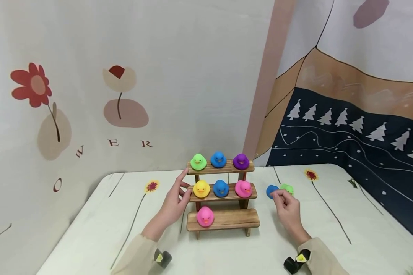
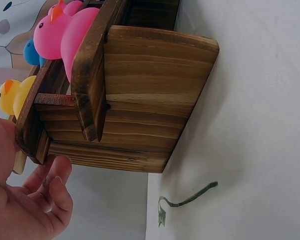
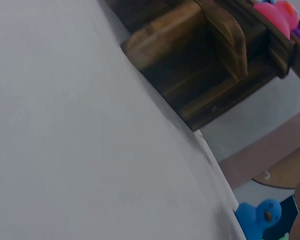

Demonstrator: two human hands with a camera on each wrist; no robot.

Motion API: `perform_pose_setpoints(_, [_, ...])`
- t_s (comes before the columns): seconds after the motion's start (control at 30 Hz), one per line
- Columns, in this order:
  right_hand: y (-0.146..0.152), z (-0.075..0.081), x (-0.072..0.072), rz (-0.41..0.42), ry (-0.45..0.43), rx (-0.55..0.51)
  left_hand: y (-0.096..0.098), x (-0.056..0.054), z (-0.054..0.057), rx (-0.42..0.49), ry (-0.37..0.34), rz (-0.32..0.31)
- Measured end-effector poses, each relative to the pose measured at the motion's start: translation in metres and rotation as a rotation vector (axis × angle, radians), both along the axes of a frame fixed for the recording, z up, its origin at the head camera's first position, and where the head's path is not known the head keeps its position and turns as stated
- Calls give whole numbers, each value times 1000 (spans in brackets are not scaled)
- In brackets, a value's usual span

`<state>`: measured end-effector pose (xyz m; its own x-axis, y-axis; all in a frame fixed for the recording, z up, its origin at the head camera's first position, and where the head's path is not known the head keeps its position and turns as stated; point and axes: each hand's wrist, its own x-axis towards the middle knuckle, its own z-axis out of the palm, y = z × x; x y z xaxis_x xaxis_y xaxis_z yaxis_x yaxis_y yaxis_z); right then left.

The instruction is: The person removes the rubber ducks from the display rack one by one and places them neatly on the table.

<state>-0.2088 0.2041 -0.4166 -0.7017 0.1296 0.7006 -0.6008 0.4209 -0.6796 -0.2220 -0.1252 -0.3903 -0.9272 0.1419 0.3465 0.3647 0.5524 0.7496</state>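
A three-tier wooden stand (image 1: 223,220) holds several rubber ducks. Its top tier has a green duck (image 1: 198,162), a blue one (image 1: 218,159) and a purple one (image 1: 241,162). Yellow (image 1: 201,188), blue (image 1: 221,188) and pink (image 1: 243,188) ducks fill the middle tier. A pink duck (image 1: 205,216) sits at the left of the bottom tier. My left hand (image 1: 173,200) holds the stand's left side, its fingers bent. To the right, my right hand (image 1: 289,212) has bent fingers at another blue duck (image 3: 257,218); whether they grip it is unclear.
Behind the right hand a second green duck (image 1: 287,188) rests on the table, partly hidden. A white cloth with printed flowers covers the table (image 1: 330,229). A printed curtain (image 1: 192,76) hangs close behind the stand.
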Motion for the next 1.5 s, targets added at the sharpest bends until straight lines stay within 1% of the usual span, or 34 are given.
perform_pose_setpoints(0.1, [-6, 0, 1, 46, 46, -2, 1, -1, 0, -1, 3, -6])
perform_pose_setpoints(0.23, [-14, -2, 3, 103, 67, -1, 0, 0, 0, 0, 11, 1])
perform_pose_setpoints(0.33, [-20, -2, 6, 126, 85, 12, -1, 1, -1, -1, 1, 8])
perform_pose_setpoints(0.43, [-25, 0, 9, 141, 121, 29, -1, 2, -1, -1, -2, 2])
perform_pose_setpoints(0.53, [-30, 2, 12, 156, 143, 36, 1, 1, 0, -4, 11, -5])
perform_pose_setpoints(0.67, [-35, 4, 16, 171, 109, 29, 2, 2, 0, -7, 19, 1])
perform_pose_setpoints(0.83, [-38, 4, 21, 164, 50, 30, 2, 2, 0, -6, 14, 2])
perform_pose_setpoints(1.0, [-42, 7, 24, 195, 22, 36, 1, 2, 0, -2, 46, -8])
perform_pose_setpoints(1.07, [-43, 9, 26, 213, 27, 43, 1, 1, 0, 0, 54, -11])
perform_pose_setpoints(1.17, [-46, 12, 27, 239, 59, 53, 1, 1, 1, -6, 57, -14])
perform_pose_setpoints(1.3, [-49, 13, 29, 267, 122, 66, 1, 3, 2, -5, 31, -8])
perform_pose_setpoints(1.37, [-50, 13, 29, 284, 138, 70, 1, 4, 2, -1, 23, -4])
perform_pose_setpoints(1.5, [-51, 14, 31, 291, 105, 91, 2, 5, 3, 5, 26, -6])
